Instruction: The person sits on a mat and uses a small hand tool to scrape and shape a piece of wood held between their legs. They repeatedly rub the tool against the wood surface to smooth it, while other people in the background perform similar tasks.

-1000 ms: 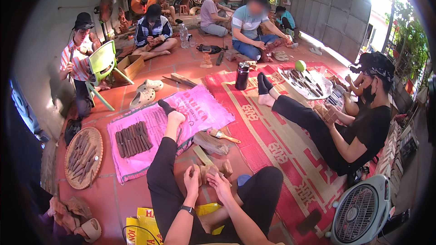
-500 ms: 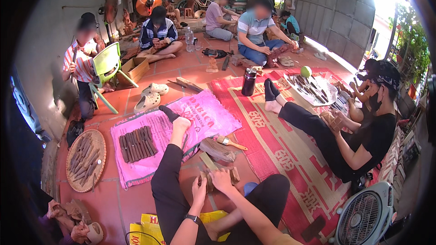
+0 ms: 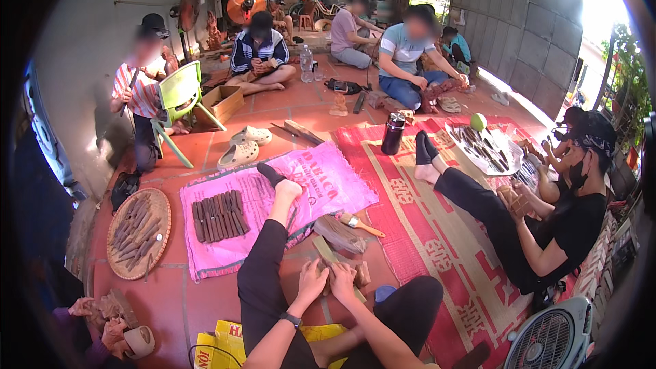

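Observation:
Both hands meet low in the middle, between my legs. My left hand (image 3: pixel 312 281) is closed, its fingertips against those of the right. Curled in beside it is my right hand (image 3: pixel 343 280); whatever is pinched between them is mostly covered by the fingers. A flat greenish-brown bar (image 3: pixel 324 249) slants beneath and past the hands. Right of my right hand sits a light brown piece of wood (image 3: pixel 363 274). A blue rounded object (image 3: pixel 385 293) lies near my right knee. Just beyond are a plastic-wrapped brown bundle (image 3: pixel 339 234) and a wooden-handled brush (image 3: pixel 361 224).
Dark-handled tools (image 3: pixel 219 216) lie in a row on a pink sack (image 3: pixel 311 191). A round woven tray (image 3: pixel 166 232) of tools is at left. On the red mat (image 3: pixel 437 232) at right sits a person holding a wooden block (image 3: pixel 514 199). A fan (image 3: pixel 550 335) stands near right.
My right hand has drawn in beside the left, both now pressed together over the bar. The whole view has shifted, so the scene sits slightly further right and lower.

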Motion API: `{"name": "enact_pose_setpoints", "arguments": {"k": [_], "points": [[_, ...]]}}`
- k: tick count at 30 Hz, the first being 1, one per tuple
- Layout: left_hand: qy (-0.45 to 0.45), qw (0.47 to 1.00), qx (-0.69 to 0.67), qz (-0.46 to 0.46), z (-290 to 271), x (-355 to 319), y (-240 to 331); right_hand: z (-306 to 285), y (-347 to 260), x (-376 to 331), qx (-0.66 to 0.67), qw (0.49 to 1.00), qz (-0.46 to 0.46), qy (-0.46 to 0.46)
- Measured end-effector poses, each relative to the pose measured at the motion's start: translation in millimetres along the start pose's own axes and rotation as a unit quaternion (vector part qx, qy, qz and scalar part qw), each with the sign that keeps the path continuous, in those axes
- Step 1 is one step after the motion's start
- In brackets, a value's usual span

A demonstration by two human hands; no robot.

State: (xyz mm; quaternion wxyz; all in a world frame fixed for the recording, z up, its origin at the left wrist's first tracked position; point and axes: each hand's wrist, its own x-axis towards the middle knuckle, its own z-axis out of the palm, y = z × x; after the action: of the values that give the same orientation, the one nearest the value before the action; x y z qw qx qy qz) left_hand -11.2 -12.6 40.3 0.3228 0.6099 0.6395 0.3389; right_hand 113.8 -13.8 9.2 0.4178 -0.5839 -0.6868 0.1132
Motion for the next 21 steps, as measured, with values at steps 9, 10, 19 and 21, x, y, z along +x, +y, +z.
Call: {"name": "enact_pose_setpoints", "arguments": {"k": [9, 10, 19, 21], "points": [[0.091, 0.993, -0.078, 0.022, 26, 4, -18, 4, 18, -3, 0.037, 0.999, 0.032, -0.012], [0.096, 0.990, -0.098, 0.020, 27, 3, -14, 6, 19, -3, 0.009, 0.999, 0.028, -0.011], [0.090, 0.976, -0.180, -0.081, 29, 7, -29, -14, -11, -2, -0.014, 1.000, -0.012, -0.022], [0.086, 0.975, -0.186, -0.086, 33, 12, -29, -15, -9, 0, -0.059, 0.997, -0.038, -0.030]]}}
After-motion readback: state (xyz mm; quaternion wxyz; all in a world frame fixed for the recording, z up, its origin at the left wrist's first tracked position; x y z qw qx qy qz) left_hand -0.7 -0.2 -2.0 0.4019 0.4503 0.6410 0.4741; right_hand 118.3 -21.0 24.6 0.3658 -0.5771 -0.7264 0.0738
